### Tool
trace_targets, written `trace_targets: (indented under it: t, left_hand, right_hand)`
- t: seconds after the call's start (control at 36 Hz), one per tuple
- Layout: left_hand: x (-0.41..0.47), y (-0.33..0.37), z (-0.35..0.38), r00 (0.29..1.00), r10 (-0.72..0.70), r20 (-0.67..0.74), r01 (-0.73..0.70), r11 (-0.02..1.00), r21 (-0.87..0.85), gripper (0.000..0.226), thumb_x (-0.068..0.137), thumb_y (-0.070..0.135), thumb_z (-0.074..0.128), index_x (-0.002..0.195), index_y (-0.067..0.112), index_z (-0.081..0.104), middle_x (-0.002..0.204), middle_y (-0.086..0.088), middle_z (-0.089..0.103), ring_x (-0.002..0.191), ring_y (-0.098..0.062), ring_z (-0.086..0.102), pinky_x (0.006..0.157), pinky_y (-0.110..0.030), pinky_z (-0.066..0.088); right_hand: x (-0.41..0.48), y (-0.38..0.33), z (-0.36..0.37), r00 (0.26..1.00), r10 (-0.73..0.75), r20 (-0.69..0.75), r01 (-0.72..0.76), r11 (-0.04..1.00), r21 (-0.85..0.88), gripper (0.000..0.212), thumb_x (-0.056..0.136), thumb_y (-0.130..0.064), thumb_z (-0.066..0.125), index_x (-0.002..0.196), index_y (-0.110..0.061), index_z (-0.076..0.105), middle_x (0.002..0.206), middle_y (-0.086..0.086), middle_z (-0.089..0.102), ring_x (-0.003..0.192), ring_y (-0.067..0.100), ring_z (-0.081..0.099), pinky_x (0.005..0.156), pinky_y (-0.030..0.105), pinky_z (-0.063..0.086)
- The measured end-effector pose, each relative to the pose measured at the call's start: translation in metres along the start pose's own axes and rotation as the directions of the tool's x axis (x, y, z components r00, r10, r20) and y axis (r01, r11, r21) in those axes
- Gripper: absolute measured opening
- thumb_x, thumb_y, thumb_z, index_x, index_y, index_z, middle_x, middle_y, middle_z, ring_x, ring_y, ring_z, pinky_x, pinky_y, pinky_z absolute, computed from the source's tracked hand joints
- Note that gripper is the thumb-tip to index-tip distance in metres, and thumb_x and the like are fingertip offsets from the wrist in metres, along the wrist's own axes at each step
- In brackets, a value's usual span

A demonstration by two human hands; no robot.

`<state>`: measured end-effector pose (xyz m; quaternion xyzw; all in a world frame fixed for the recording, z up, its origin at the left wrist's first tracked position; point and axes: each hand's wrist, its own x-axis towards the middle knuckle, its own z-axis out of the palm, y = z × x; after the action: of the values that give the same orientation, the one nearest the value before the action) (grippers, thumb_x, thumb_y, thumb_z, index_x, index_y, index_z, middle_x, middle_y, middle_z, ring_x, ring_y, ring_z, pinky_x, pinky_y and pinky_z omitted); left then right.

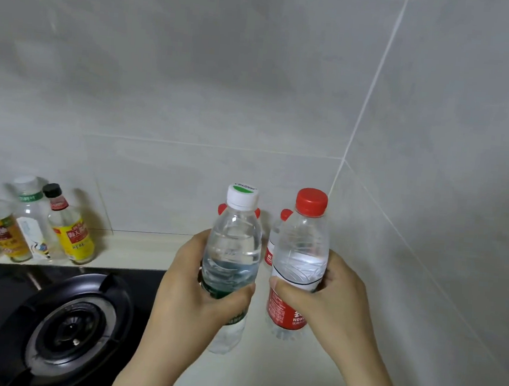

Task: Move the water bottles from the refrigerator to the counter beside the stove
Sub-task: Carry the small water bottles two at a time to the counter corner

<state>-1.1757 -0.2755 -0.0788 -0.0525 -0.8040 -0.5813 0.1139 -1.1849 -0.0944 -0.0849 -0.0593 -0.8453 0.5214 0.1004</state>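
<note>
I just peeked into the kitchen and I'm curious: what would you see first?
In the middle, the left hand grips a white-capped bottle and the right hand grips a red-capped bottle, side by side. Just behind them, other bottles with red caps peek out near the tiled corner. At the lower left sits a black stove burner, with sauce bottles on the ledge behind it.

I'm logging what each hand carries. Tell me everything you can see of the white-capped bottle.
The white-capped bottle is clear plastic with water inside, a white screw cap marked green on top, and a dark green label low on its body. It is held near upright. The left hand grips its middle, fingers curled over the label. It is at the counter right of the stove; whether its base rests there I cannot tell.
</note>
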Motion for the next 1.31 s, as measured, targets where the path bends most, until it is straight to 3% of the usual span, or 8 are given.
trace_targets:
  t: [0.14, 0.28, 0.39, 0.53, 0.72, 1.03, 1.17, 1.31]
  left_hand:
    - [0.025, -0.012, 0.023, 0.999, -0.031, 0.018, 0.031, 0.999, 0.01, 0.055, 0.065, 0.012, 0.081, 0.108, 0.035, 0.058, 0.094, 0.02, 0.067, 0.085, 0.001, 0.065, 0.068, -0.007, 0.047]
    - [0.047, -0.027, 0.045, 0.997, -0.07, 0.031, 0.069, 0.998, 0.01, 0.057, 0.064, 0.011, 0.081, 0.107, 0.038, 0.055, 0.093, 0.026, 0.065, 0.084, 0.004, 0.064, 0.066, -0.003, 0.045]
    - [0.059, -0.042, 0.06, 0.993, -0.098, 0.063, 0.097, 0.995, 0.025, 0.052, 0.064, 0.01, 0.081, 0.101, 0.037, 0.057, 0.09, 0.02, 0.066, 0.081, 0.001, 0.065, 0.067, -0.007, 0.048]
    - [0.068, -0.06, 0.075, 0.985, -0.141, 0.101, 0.141, 0.99, 0.011, 0.055, 0.064, 0.007, 0.081, 0.108, 0.031, 0.058, 0.09, 0.017, 0.068, 0.08, 0.0, 0.066, 0.065, -0.008, 0.047]
    - [0.079, -0.088, 0.088, 0.969, -0.204, 0.136, 0.202, 0.979, 0.027, 0.057, 0.064, 0.007, 0.081, 0.106, 0.037, 0.058, 0.093, 0.02, 0.068, 0.082, 0.0, 0.065, 0.064, -0.012, 0.05]
    - [0.091, -0.133, 0.1, 0.943, -0.304, 0.135, 0.292, 0.951, 0.106, 0.049, 0.063, 0.01, 0.081, 0.097, 0.036, 0.057, 0.085, 0.018, 0.067, 0.076, -0.001, 0.063, 0.06, -0.009, 0.045]
    - [0.093, -0.15, 0.103, 0.924, -0.36, 0.126, 0.342, 0.929, 0.144, 0.049, 0.063, 0.015, 0.081, 0.099, 0.037, 0.056, 0.089, 0.015, 0.067, 0.078, -0.003, 0.063, 0.067, -0.025, 0.051]
    - [0.093, -0.163, 0.107, 0.909, -0.398, 0.126, 0.375, 0.911, 0.175, 0.047, 0.064, 0.018, 0.081, 0.098, 0.037, 0.056, 0.089, 0.014, 0.067, 0.078, -0.004, 0.063, 0.068, -0.03, 0.053]
  right_hand:
    - [0.032, 0.021, -0.002, 0.999, 0.036, 0.009, -0.036, 0.999, -0.001, 0.055, 0.048, -0.048, 0.079, 0.099, -0.036, 0.064, 0.09, -0.021, 0.071, 0.083, -0.001, 0.067, 0.075, 0.029, 0.057]
    - [0.056, 0.041, -0.004, 0.998, 0.065, -0.009, -0.065, 0.998, -0.004, 0.05, 0.05, -0.042, 0.081, 0.096, -0.037, 0.064, 0.088, -0.02, 0.071, 0.081, -0.001, 0.067, 0.074, 0.028, 0.056]
    - [0.069, 0.061, -0.004, 0.994, 0.106, -0.02, -0.106, 0.994, -0.009, 0.044, 0.052, -0.036, 0.082, 0.093, -0.035, 0.064, 0.085, -0.018, 0.071, 0.078, 0.001, 0.067, 0.073, 0.03, 0.057]
    - [0.082, 0.088, -0.003, 0.986, 0.163, -0.033, -0.164, 0.985, -0.049, 0.039, 0.056, -0.032, 0.082, 0.089, -0.033, 0.063, 0.081, -0.015, 0.07, 0.075, 0.004, 0.067, 0.073, 0.036, 0.058]
    - [0.105, 0.123, 0.007, 0.973, 0.227, -0.049, -0.231, 0.97, -0.082, 0.04, 0.059, -0.032, 0.083, 0.093, -0.027, 0.062, 0.083, -0.01, 0.069, 0.079, 0.008, 0.067, 0.074, 0.038, 0.057]
    - [0.138, 0.168, 0.03, 0.965, 0.25, -0.084, -0.26, 0.955, -0.141, 0.037, 0.059, -0.023, 0.084, 0.087, -0.018, 0.06, 0.075, -0.005, 0.066, 0.073, 0.014, 0.063, 0.064, 0.03, 0.05]
    - [0.15, 0.183, 0.04, 0.971, 0.216, -0.102, -0.233, 0.952, -0.2, 0.036, 0.058, -0.022, 0.084, 0.082, -0.015, 0.059, 0.07, -0.002, 0.064, 0.068, 0.021, 0.062, 0.064, 0.035, 0.052]
    - [0.163, 0.195, 0.047, 0.972, 0.227, -0.06, -0.235, 0.95, -0.205, 0.035, 0.06, -0.022, 0.083, 0.086, -0.018, 0.059, 0.071, -0.004, 0.065, 0.067, 0.018, 0.062, 0.064, 0.036, 0.054]
